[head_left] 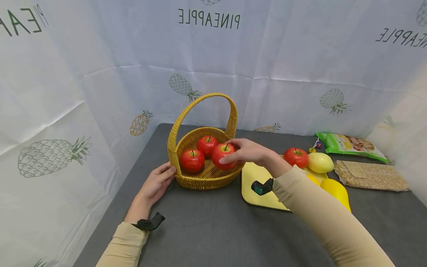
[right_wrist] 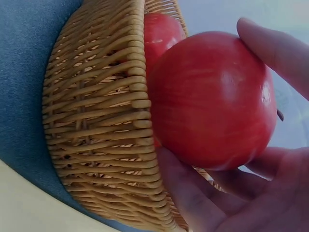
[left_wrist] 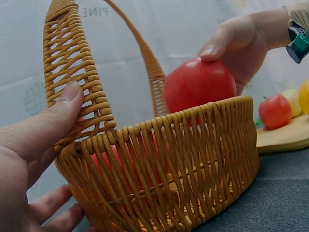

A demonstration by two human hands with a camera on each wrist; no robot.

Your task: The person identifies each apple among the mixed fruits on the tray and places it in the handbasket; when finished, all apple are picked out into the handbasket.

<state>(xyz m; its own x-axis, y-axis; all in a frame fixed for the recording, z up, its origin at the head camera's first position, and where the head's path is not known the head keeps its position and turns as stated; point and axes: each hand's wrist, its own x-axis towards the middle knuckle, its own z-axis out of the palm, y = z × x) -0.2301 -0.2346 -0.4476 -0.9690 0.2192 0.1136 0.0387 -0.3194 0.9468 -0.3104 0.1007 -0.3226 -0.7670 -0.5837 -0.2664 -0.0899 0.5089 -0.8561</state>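
A woven wicker basket (head_left: 193,183) with a tall arched handle stands on the dark table. My right hand (head_left: 248,150) grips a red apple (head_left: 222,157) at the basket's right side, thumb on one side and fingers on the other. In the right wrist view that apple (right_wrist: 212,99) overlaps the basket rim. Two more red apples lie inside, one at the left (head_left: 192,161) and one farther back (head_left: 207,145). My left hand (head_left: 158,183) holds the basket's left end; in the left wrist view its thumb (left_wrist: 65,108) lies against the handle base, with fingers along the wall below.
Right of the basket, a yellow board (head_left: 260,185) lies partly under my right forearm. On it are a red apple (head_left: 295,157), a pale yellow fruit (head_left: 320,162) and a yellow mango (head_left: 335,191). Farther right lie a green packet (head_left: 353,146) and a clear bag of grains (head_left: 370,176).
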